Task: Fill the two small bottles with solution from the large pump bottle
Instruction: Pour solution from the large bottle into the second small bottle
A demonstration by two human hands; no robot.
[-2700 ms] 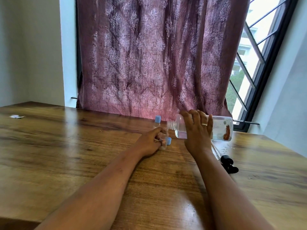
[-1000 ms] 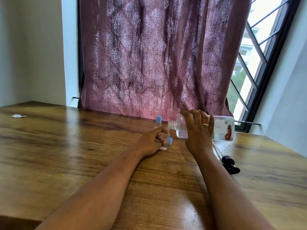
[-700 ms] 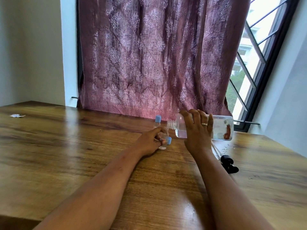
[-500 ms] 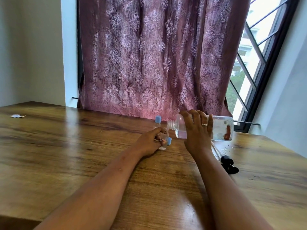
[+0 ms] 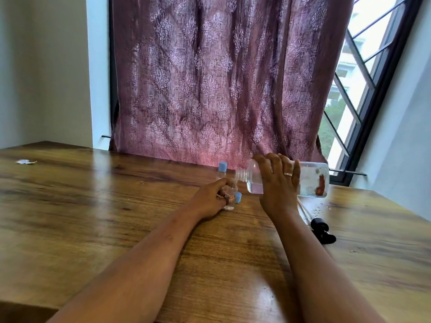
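My right hand point(image 5: 278, 183) grips the large clear bottle point(image 5: 312, 179), tipped on its side with its open threaded neck pointing left over a small open bottle point(image 5: 229, 194). My left hand point(image 5: 210, 198) is wrapped round that small bottle, which stands on the wooden table point(image 5: 93, 217). Its blue cap point(image 5: 238, 197) lies just to its right. A second small bottle with a blue cap point(image 5: 222, 170) stands upright behind my left hand. A little clear liquid sits in the large bottle's lower side. The black pump head with its tube point(image 5: 321, 230) lies on the table to the right.
A maroon patterned curtain point(image 5: 221, 78) hangs behind the table's far edge, with a barred window point(image 5: 354, 89) at the right. A small scrap of paper point(image 5: 25, 161) lies at the far left of the table.
Hardly anything differs: both hands keep the same grips and the large bottle stays tipped over the small one.
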